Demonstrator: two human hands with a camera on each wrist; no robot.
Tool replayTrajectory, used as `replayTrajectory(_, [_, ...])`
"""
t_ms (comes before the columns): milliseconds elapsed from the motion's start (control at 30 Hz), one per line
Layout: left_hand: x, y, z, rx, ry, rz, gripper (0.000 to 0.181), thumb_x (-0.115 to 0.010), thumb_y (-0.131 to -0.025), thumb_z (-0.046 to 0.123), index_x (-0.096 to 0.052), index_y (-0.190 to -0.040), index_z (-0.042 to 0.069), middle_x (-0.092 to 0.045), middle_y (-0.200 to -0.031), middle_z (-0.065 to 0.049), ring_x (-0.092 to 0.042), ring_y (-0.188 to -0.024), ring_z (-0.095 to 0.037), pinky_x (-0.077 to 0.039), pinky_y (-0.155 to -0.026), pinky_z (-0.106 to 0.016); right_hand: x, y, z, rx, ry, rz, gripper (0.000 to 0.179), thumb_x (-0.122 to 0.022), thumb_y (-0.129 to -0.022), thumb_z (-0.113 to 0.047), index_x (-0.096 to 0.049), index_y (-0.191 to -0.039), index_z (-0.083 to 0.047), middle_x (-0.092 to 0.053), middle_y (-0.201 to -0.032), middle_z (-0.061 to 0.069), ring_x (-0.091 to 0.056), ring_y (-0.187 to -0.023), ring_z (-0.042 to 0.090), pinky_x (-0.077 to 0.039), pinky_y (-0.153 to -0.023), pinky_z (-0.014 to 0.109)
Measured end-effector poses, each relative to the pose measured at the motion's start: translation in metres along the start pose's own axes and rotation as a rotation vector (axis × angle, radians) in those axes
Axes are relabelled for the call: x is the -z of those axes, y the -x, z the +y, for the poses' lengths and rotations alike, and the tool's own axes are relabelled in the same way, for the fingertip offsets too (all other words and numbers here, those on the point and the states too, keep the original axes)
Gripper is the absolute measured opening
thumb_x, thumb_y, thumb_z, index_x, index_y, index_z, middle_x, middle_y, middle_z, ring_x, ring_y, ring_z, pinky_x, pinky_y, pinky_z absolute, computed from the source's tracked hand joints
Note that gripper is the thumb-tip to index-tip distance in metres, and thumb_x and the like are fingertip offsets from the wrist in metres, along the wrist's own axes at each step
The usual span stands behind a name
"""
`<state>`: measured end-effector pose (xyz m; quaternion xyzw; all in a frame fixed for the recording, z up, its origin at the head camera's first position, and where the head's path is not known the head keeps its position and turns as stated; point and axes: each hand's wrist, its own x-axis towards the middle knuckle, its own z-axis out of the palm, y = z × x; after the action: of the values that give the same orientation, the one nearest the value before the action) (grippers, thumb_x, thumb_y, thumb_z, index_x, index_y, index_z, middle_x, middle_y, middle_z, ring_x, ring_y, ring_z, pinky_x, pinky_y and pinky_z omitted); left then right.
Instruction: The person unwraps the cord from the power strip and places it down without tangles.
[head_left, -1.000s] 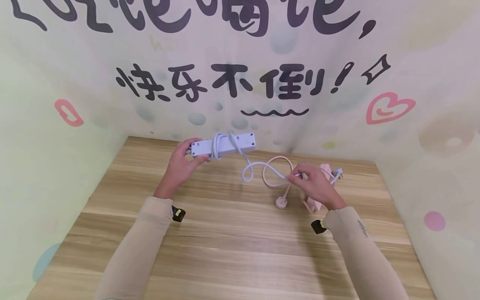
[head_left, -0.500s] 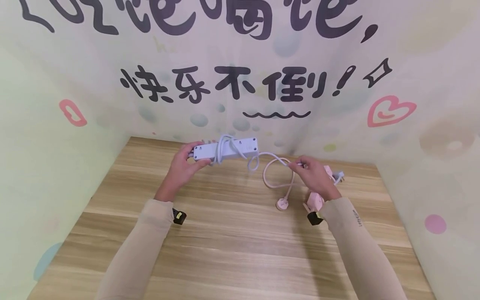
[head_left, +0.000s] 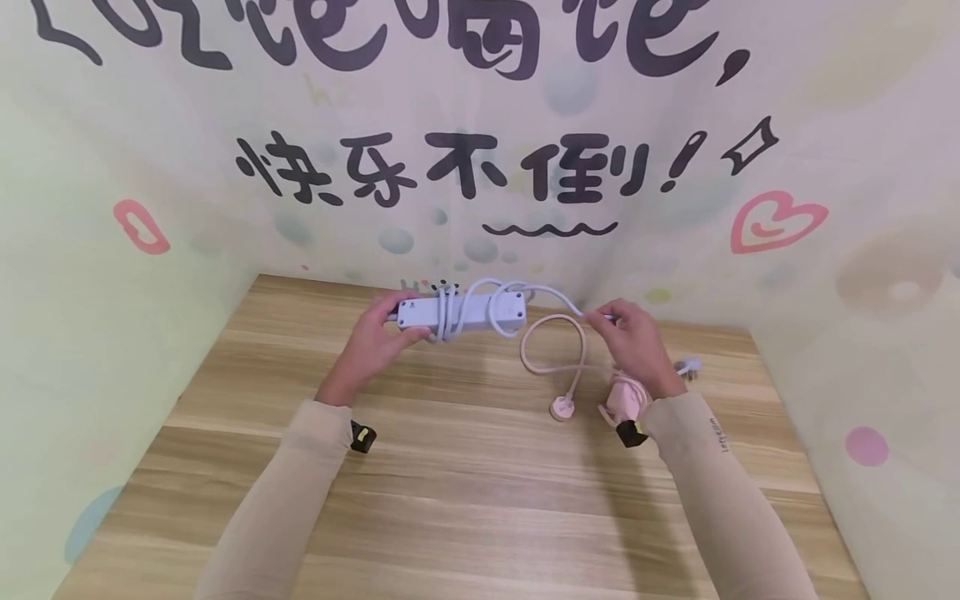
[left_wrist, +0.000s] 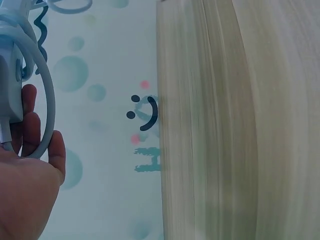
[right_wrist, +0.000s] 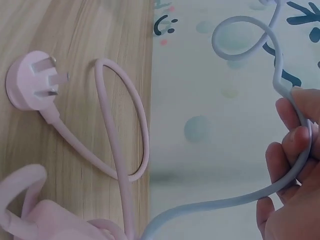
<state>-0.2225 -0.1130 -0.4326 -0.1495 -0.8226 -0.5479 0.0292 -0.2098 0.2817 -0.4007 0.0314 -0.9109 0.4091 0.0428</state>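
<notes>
My left hand (head_left: 375,337) grips the left end of a pale blue power strip (head_left: 483,312), held up near the back wall with its screwed underside facing me. Several turns of its cord (left_wrist: 48,100) wrap around the body near that hand. To the right, my right hand (head_left: 636,342) pinches the same cord, which arches across from the strip. A loose loop overlaps the strip's right end. In the right wrist view the cord (right_wrist: 215,204) runs along the curled fingers. Its plug (head_left: 688,365) hangs out beyond the right hand.
On the wooden table (head_left: 465,500), below the right hand, lies a pink power strip (head_left: 624,398), partly hidden by the wrist. Its looped cord (head_left: 525,354) ends in a pink plug (right_wrist: 35,82). A printed cloth wall (head_left: 420,100) stands along the table's back edge.
The blue power strip has shifted slightly right and down with my left hand. My right hand has risen a little, lifting the cord, whose loop now lies over the strip's right end.
</notes>
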Motion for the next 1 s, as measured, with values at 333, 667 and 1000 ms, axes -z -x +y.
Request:
replayTrajectory(333, [-0.0031,0.0027,0.0001,0.03,-0.013,-0.013,0.053,-0.078,-0.09,0.018,-0.057,-0.138,0.011,-0.056,-0.124,-0.016,-0.05,-0.111,-0.028,-0.047,-0.093,-0.046,0.0023,0.0034,-0.0003,0.04,0.008,0.041,0.036,-0.062,-0.101,-0.038,-0.071,-0.107,-0.004,-0.058,-0.098,0.007,-0.046,-0.088,0.019,-0.04,-0.074,0.029])
replayTrajectory(667, [-0.0035,0.0038,0.0029,0.059,-0.02,-0.023,0.051,-0.077,-0.092,0.02,-0.057,-0.138,0.014,-0.056,-0.128,-0.016,-0.053,-0.113,-0.03,-0.048,-0.093,-0.042,0.0044,0.006,-0.0045,0.081,0.093,-0.066,0.032,-0.067,-0.098,-0.04,-0.075,-0.103,-0.009,-0.068,-0.106,0.01,-0.053,-0.096,0.024,-0.041,-0.08,0.035])
replayTrajectory(1000, [-0.0038,0.0042,0.0011,0.031,-0.001,-0.032,0.051,-0.077,-0.091,0.021,-0.057,-0.138,0.015,-0.059,-0.129,-0.014,-0.051,-0.117,-0.029,-0.046,-0.096,-0.05,-0.0026,0.0065,-0.0065,0.286,0.283,0.003,0.016,-0.072,-0.096,-0.025,-0.078,-0.096,-0.01,-0.075,-0.096,0.009,-0.058,-0.089,0.028,-0.036,-0.084,0.042])
